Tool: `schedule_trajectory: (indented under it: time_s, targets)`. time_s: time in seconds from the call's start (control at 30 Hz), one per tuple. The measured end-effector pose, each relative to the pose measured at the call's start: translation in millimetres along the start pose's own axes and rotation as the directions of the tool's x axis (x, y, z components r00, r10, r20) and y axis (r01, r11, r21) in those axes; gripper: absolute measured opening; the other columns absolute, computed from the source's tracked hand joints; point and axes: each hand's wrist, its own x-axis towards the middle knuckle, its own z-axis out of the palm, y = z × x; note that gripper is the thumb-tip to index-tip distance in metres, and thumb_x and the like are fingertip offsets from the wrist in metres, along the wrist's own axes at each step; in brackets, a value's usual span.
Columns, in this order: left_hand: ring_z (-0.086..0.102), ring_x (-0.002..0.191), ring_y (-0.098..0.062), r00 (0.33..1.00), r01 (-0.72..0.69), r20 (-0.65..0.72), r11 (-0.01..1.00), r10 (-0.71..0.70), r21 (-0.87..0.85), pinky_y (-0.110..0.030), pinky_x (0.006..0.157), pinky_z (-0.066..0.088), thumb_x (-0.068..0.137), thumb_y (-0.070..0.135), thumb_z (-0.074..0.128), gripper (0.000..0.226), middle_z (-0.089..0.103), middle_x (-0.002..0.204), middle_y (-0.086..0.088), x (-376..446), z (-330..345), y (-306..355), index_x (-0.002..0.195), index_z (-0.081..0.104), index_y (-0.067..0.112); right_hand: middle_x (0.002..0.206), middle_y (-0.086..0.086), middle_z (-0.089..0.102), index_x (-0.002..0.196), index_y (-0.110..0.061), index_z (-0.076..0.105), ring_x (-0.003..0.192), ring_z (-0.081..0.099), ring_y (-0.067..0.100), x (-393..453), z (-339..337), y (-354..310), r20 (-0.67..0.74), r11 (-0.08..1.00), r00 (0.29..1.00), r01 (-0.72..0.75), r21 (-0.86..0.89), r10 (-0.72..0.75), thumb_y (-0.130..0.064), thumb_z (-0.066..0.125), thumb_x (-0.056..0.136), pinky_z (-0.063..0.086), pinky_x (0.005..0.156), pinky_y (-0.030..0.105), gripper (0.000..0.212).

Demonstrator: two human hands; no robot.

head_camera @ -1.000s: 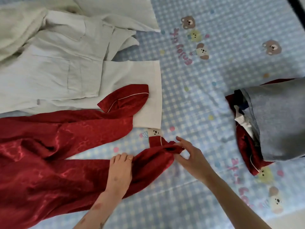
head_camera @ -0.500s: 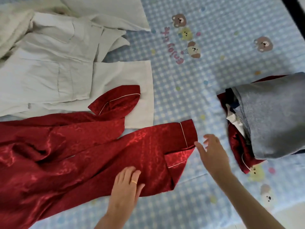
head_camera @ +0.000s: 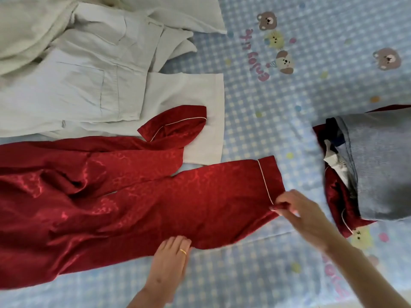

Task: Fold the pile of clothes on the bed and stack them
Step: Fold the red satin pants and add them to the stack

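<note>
- Bed (head_camera: 289, 121): we log a sheet in a pale blue and white check, printed with small bears, coloured dots and pink lettering; it carries everything listed here.
- Red garment (head_camera: 138, 203): shiny red satin with white piping at the cuffs. It lies across the left and middle of the bed, rumpled at the left. One leg or sleeve stretches flat to the right; a second piped end is folded back and rests on the pale clothes.
- Right hand (head_camera: 298, 212): we find its fingers pinching the lower corner of the red garment's right cuff, just beside the piping. The forearm enters from the lower right.
- Left hand (head_camera: 171, 261): we note it lying flat, fingers straight and together, on the lower edge of the red garment, holding nothing. A gold ring sits on one finger.
- Pale clothes (head_camera: 89, 81): off-white and light grey pieces, unfolded, heaped at the upper left. A pocket seam shows, and one flat rectangular end reaches toward the middle of the bed, partly under the red garment.
- Stack (head_camera: 382, 165): folded pieces at the right edge, well apart from the pale clothes. We count a grey top layer over red satin with white piping, with dark and white fabric showing at its left side.
</note>
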Motion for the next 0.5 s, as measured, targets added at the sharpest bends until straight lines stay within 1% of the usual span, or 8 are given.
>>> schedule_trajectory:
  time_s: [0.07,0.1,0.13,0.2,0.23,0.3,0.4,0.5]
  targets:
    - [0.052,0.083,-0.017,1.000,-0.028,-0.010,0.999,0.028,-0.038,-0.027,0.074,0.038,0.100,0.034,0.025,0.031,0.068,0.085,0.000,-13.0,1.1,2.8,0.103,0.051,0.018,0.081,-0.009,0.054,0.082,-0.033,0.051,0.074,0.054,0.008,-17.8,-31.3,26.6,0.063,0.997,0.997,-0.031,-0.071,0.036,-0.002,0.069,0.080,0.041,0.070,0.023,0.036]
    - [0.050,0.087,-0.018,1.000,-0.024,-0.021,0.999,0.023,-0.048,-0.029,0.076,0.039,0.098,0.037,0.030,0.030,0.068,0.091,-0.003,-21.1,1.5,0.2,0.106,0.051,0.017,0.082,-0.010,0.053,0.080,-0.031,0.049,0.075,0.053,0.008,-24.2,-38.0,35.6,0.080,0.990,0.995,-0.048,-0.136,0.059,0.006,0.068,0.075,0.041,0.070,0.023,0.042]
    - [0.050,0.090,-0.020,1.000,-0.001,-0.030,0.999,0.000,-0.039,-0.031,0.079,0.039,0.093,0.040,0.043,0.031,0.066,0.097,-0.005,-28.7,2.0,-4.8,0.109,0.051,0.015,0.084,-0.008,0.054,0.080,-0.029,0.050,0.078,0.055,0.010,-29.3,-38.2,40.7,0.077,0.977,0.994,-0.056,-0.206,0.073,0.011,0.067,0.069,0.041,0.071,0.023,0.045]
    - [0.053,0.092,-0.026,0.997,0.071,-0.020,0.997,-0.071,0.016,-0.035,0.081,0.038,0.058,0.036,0.079,0.064,0.062,0.103,-0.010,-44.7,4.1,-18.8,0.110,0.051,0.010,0.097,-0.001,0.060,0.093,-0.023,0.060,0.094,0.061,0.024,-36.1,-22.1,45.0,0.043,0.922,0.999,0.016,-0.386,0.000,0.008,0.075,0.057,0.046,0.082,0.028,0.050]
    - [0.054,0.091,-0.028,0.993,0.107,-0.048,0.993,-0.105,0.054,-0.037,0.081,0.038,0.050,0.030,0.077,0.068,0.059,0.105,-0.011,-52.8,6.2,-27.6,0.109,0.051,0.009,0.104,0.002,0.062,0.104,-0.017,0.064,0.104,0.060,0.028,-37.5,-11.6,44.2,0.050,0.877,0.997,0.079,-0.474,-0.063,0.001,0.079,0.055,0.047,0.086,0.035,0.054]
    - [0.050,0.092,-0.031,0.974,0.210,-0.109,0.971,-0.198,0.117,-0.039,0.081,0.036,0.062,0.020,0.050,0.048,0.055,0.106,-0.013,-63.4,2.6,-43.0,0.108,0.050,0.008,0.108,0.003,0.064,0.111,-0.014,0.067,0.107,0.061,0.027,-37.0,7.4,42.8,0.078,0.808,0.981,0.192,-0.556,-0.179,-0.006,0.079,0.059,0.051,0.085,0.042,0.054]
    - [0.045,0.089,-0.032,0.938,0.346,-0.073,0.922,-0.338,0.177,-0.047,0.078,0.043,0.063,0.015,0.036,0.044,0.062,0.094,-0.021,-78.9,-3.9,-75.1,0.099,0.059,0.002,0.087,0.005,0.066,0.090,-0.011,0.074,0.080,0.067,0.025,-41.8,18.3,47.8,0.048,0.803,0.968,0.231,-0.549,-0.245,0.007,0.085,0.050,0.055,0.071,0.035,0.045]
    - [0.040,0.079,-0.030,0.938,0.345,-0.041,0.915,-0.344,0.209,-0.045,0.055,0.053,0.063,0.013,0.034,0.038,0.051,0.092,-0.013,-95.3,-16.0,-100.2,0.091,0.058,0.004,0.078,0.004,0.064,0.084,-0.010,0.075,0.071,0.063,0.024,-57.1,14.4,49.4,0.058,0.802,0.981,0.187,-0.568,-0.187,0.012,0.085,0.037,0.052,0.067,0.035,0.052]
